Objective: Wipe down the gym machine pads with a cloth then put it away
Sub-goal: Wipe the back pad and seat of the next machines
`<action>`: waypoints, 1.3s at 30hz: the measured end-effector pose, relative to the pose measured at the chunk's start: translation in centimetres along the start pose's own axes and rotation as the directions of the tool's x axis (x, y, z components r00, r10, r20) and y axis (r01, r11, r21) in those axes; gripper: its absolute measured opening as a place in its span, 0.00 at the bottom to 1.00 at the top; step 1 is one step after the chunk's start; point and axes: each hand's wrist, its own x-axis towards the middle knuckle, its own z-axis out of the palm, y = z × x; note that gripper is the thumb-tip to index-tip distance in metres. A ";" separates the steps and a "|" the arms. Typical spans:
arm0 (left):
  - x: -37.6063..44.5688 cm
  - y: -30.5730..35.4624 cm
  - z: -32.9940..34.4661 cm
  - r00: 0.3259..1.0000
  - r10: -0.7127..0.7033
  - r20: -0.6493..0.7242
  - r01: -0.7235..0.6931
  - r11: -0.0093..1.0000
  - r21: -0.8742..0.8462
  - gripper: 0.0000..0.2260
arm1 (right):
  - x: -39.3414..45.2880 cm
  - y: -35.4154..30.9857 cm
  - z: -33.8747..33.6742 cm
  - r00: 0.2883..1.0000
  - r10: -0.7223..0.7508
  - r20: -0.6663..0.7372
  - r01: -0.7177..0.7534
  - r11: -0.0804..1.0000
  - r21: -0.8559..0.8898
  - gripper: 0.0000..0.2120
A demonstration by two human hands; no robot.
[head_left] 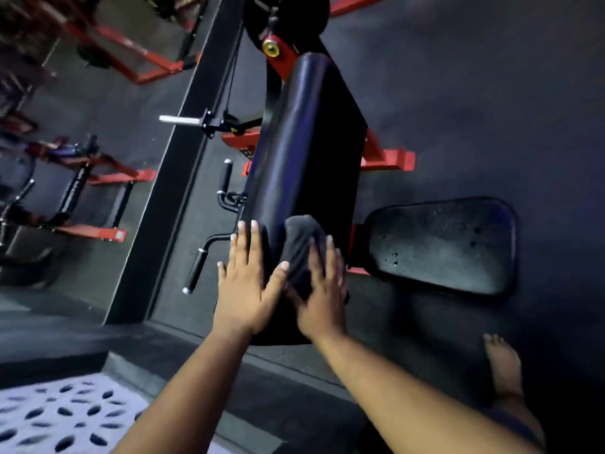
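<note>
Left hand (246, 283) flat on near left edge of long black back pad (304, 152), fingers straight, slightly spread. Right hand (322, 290) just beside it, presses dark cloth (299, 250) onto same pad, fingers extended over cloth, thumb along its near side. Cloth bunched, on pad's near end. Seat pad (445, 247) right of back pad, speckled with droplets. Black handles (209, 231) left of pad. Bare foot (504, 368) near right, on dark floor

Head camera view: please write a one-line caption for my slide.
Right hand presses a dark cloth on the long black pad; left hand rests flat beside it.
</note>
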 end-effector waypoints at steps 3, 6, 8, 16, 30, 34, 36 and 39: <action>0.1 0.1 0.4 1.000 0.004 -0.013 -0.003 0.998 0.061 0.39 | 3.4 4.5 0.9 0.977 0.206 -0.059 -0.193 0.966 0.175 0.42; 0.2 0.2 0.4 1.000 0.005 -0.012 -0.004 0.996 0.089 0.41 | 3.6 4.5 1.4 0.951 0.289 -0.112 -0.260 0.940 0.220 0.43; 0.2 0.2 0.4 1.000 0.016 -0.016 -0.015 0.997 0.079 0.42 | 1.2 2.0 1.2 0.958 0.244 -0.148 -0.203 0.947 0.248 0.39; 0.3 0.2 0.4 0.999 0.030 -0.039 -0.027 0.997 0.075 0.39 | -0.7 -0.6 1.2 0.984 0.108 -0.144 -0.074 0.972 0.222 0.30; 0.1 0.4 0.0 1.000 0.006 -0.017 -0.005 0.995 0.104 0.39 | 0.1 0.7 0.8 0.997 0.023 -0.075 -0.014 0.993 0.121 0.29; 0.3 0.5 -0.2 1.000 -0.012 -0.005 0.012 0.993 0.119 0.38 | 5.9 -0.5 -0.3 0.980 -0.062 -0.190 0.089 0.986 0.139 0.25; 1.4 0.9 -0.4 1.000 -0.005 0.024 0.001 0.983 0.182 0.39 | 11.5 -1.0 -1.3 0.976 -0.027 -0.216 0.054 0.991 0.124 0.26; 6.0 2.5 -1.1 0.999 0.026 0.036 -0.034 0.970 0.239 0.43 | 21.8 -2.2 -3.2 0.962 0.107 -0.251 -0.079 0.990 0.119 0.26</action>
